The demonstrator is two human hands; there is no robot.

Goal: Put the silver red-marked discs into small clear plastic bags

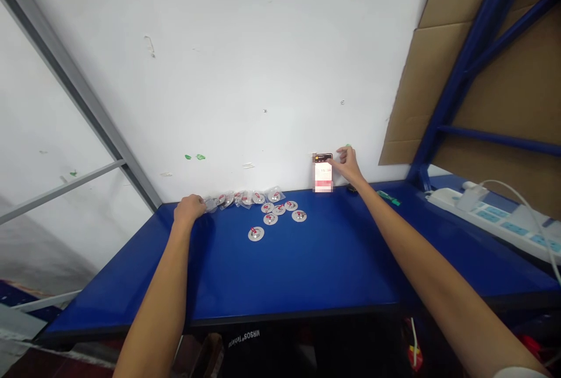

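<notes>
My left hand [190, 210] is closed at the left end of a row of clear-bagged round pieces [248, 197], its fingertips on the outermost bagged disc [210, 205]. What lies under those fingers is partly hidden. Against the wall leans an upright phone [323, 174] with a lit, partly blurred screen. My right hand [347, 166] is at the phone's upper right, one digit touching its screen and the others apart. In front of the row lie several loose round white discs [270, 219] with red marks and small shiny parts; a single disc [256, 233] sits nearest me.
The blue tabletop [284, 278] meets a white wall [263, 74]. On the right lie a white power strip [495, 217] with a plugged-in cable, a green item [389, 198] and a small black object [352, 189]. A blue frame [456, 86] with cardboard [412, 97] rises at the right.
</notes>
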